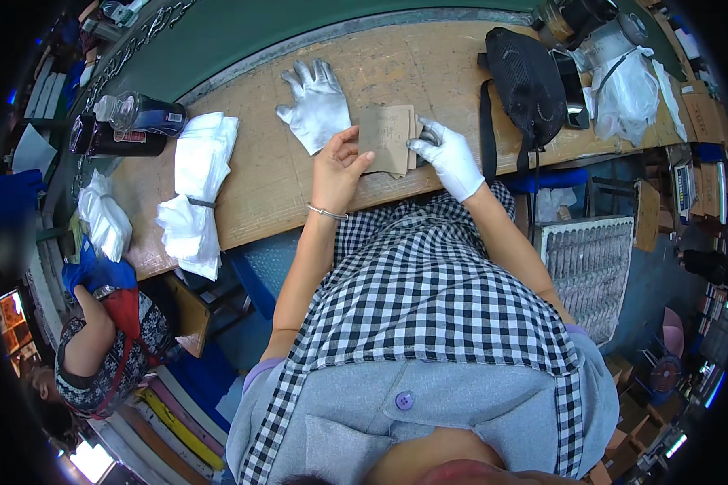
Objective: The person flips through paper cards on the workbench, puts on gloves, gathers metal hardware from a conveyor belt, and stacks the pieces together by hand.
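Between my two hands is a small stack of brown cardboard pieces (386,139) with handwriting on the top one. My bare left hand (341,166), with a bracelet at its wrist, pinches the stack's left edge between thumb and fingers. A white glove with grey fingertips covers my right hand (447,158), which grips the stack's right edge. Several pieces fan out a little on that side. Just beyond my left hand, an empty matching glove (314,105) lies flat on the wooden table (259,198).
Bundled white plastic bags (198,190) lie at left, with dark bottles (129,125) behind. At right are a black bag (526,89), a phone (570,89) and a clear plastic bag (625,89). Another person (109,347) sits at lower left. A pale crate (584,271) stands right, below the table.
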`<state>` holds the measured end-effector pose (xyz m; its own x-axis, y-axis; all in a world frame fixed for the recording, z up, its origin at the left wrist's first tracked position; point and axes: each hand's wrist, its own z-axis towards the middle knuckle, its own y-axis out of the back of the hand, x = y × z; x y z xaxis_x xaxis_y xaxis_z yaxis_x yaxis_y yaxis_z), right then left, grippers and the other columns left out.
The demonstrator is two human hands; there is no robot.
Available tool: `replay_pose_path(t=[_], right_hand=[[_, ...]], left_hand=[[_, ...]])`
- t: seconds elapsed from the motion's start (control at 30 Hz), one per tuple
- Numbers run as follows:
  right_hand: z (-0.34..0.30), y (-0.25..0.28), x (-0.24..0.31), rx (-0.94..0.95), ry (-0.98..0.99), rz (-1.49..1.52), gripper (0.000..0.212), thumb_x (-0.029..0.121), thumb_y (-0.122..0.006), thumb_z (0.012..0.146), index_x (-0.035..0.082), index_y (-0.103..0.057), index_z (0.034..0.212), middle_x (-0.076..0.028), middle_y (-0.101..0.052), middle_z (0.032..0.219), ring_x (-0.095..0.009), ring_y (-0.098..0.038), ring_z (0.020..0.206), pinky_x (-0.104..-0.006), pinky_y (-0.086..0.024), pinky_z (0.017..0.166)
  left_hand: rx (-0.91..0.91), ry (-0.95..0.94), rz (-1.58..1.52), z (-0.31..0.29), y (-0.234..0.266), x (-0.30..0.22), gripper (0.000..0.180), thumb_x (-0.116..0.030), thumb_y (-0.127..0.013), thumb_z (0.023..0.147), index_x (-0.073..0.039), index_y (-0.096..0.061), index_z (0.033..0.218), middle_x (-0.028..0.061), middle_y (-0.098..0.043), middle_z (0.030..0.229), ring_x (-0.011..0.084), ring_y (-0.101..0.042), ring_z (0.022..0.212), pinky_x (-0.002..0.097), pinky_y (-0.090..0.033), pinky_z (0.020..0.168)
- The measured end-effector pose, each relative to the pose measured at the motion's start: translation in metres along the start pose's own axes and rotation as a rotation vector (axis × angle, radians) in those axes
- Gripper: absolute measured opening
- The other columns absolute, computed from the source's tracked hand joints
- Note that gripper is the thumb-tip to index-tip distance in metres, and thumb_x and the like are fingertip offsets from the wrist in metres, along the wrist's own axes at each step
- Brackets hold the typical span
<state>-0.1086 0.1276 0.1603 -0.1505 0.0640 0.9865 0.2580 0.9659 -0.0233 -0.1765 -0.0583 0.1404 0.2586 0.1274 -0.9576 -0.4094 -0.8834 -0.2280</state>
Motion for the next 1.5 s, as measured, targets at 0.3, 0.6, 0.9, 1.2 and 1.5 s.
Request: replay_pose_path(t=[0.3,0.6,0.9,1.2,1.5], right_hand=[[0.002,0.001,-0.009,-0.037,-0.052,-0.080,0.049,0.014,-0.065,0.086,-0.009,-0.049,0.126,-0.019,-0.062,0.114,-0.021,-0.059,0.106,-0.0281,-0.046,0.089],[-0.007,-0.019,-0.018,-0.293,0.176,-0.375,0.045,0.010,-0.063,0.086,0.007,-0.053,0.129,-0.015,-0.064,0.107,-0.016,-0.063,0.086,-0.0283,-0.050,0.078],[-0.001,-0.010,-0.014,-0.197,0.377,-0.686,0.024,0.014,-0.061,0.085,0.007,-0.067,0.106,-0.016,-0.062,0.112,-0.030,-0.061,0.099,-0.0329,-0.048,0.085],[-0.002,-0.010,0.008,-0.070,0.142,-0.606,0.033,0.027,-0.063,0.085,0.001,-0.065,0.106,-0.020,-0.060,0.116,-0.030,-0.061,0.103,-0.0340,-0.048,0.086],[0.009,0.005,-0.008,-0.073,0.007,-0.332,0.030,0.017,-0.065,0.085,-0.006,-0.063,0.104,-0.015,-0.068,0.096,-0.019,-0.064,0.086,-0.0279,-0.048,0.078]], left_hand=[[0.028,-0.069,0.052,-0.005,-0.003,0.000,0.051,0.009,-0.063,0.080,0.008,-0.043,0.127,0.0147,-0.057,0.113,0.0166,-0.059,0.099,0.0263,-0.051,0.084],[-0.084,-0.234,0.430,-0.019,-0.022,-0.003,0.059,0.005,-0.066,0.078,0.003,-0.042,0.131,0.0147,-0.050,0.125,0.0216,-0.057,0.107,0.0299,-0.055,0.081],[-0.114,-0.417,0.625,-0.021,-0.026,-0.004,0.068,0.003,-0.068,0.073,-0.009,-0.043,0.136,0.0131,-0.044,0.129,0.0229,-0.057,0.101,0.0297,-0.056,0.074],[-0.133,-0.475,0.703,-0.019,-0.026,0.002,0.062,0.001,-0.069,0.073,-0.007,-0.048,0.131,0.0118,-0.044,0.129,0.0206,-0.056,0.098,0.0262,-0.053,0.069],[-0.128,-0.463,0.636,-0.022,-0.026,0.000,0.064,0.001,-0.070,0.073,-0.007,-0.046,0.132,0.0120,-0.044,0.129,0.0206,-0.056,0.098,0.0274,-0.053,0.070]])
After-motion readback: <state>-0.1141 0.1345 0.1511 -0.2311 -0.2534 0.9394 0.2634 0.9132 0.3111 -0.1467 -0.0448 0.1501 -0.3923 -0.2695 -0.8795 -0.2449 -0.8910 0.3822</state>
